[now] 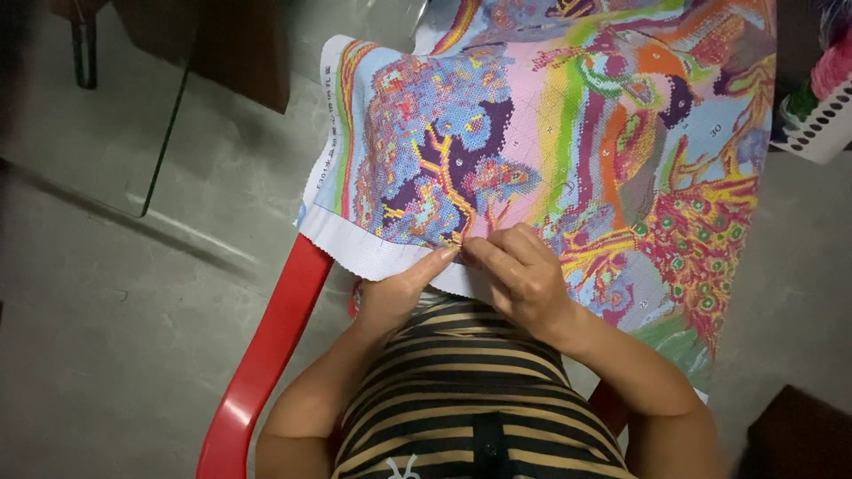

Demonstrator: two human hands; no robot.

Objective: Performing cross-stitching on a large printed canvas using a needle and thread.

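Counts: 2 hands, 1 cloth, 1 chair, 1 basket, 1 glass pane.
Person: seated, striped top (pixel 461 390) brown/black, nearest the cam; both forearms run up from bottom edge twd the cloth.
Chair: red plastic chair (pixel 266 355), 1 arm seen at person's left-of-frame side, a bit of red also by the other elbow.
Left hand: left hand (pixel 404 288), fingers together, thumb + forefinger tip pinched on cloth's near white edge; tip meets the other hand's fingers.
Right hand: right hand (pixel 524 275), fingers curled shut, tips pressed on cloth just beside left fingertip. Needle or thread btwn tips: cannot tell, too small.
Cloth: cross-stitch cloth (pixel 550 133), 1 pc, multicolour (pink, blue, purple, orange, green; tree + peacock-like bird pattern), white unstitched border on near and left-of-frame edges.
Cloth axis: long axis runs across frame, left-of-frame to right, slightly tilted; near edge slopes down twd the right-hand side. Spread over person's lap, far part goes out of view at top.
Cloth vs hands: both hands at its near edge, about mid-way along; most of cloth lies beyond and to the right of them.
Floor: grey concrete floor (pixel 133 293) under all.
Far: glass pane (pixel 98 115) upper left-of-frame; white basket (pixel 821 120) w/ thread skeins at far right-of-frame edge, apart from cloth.
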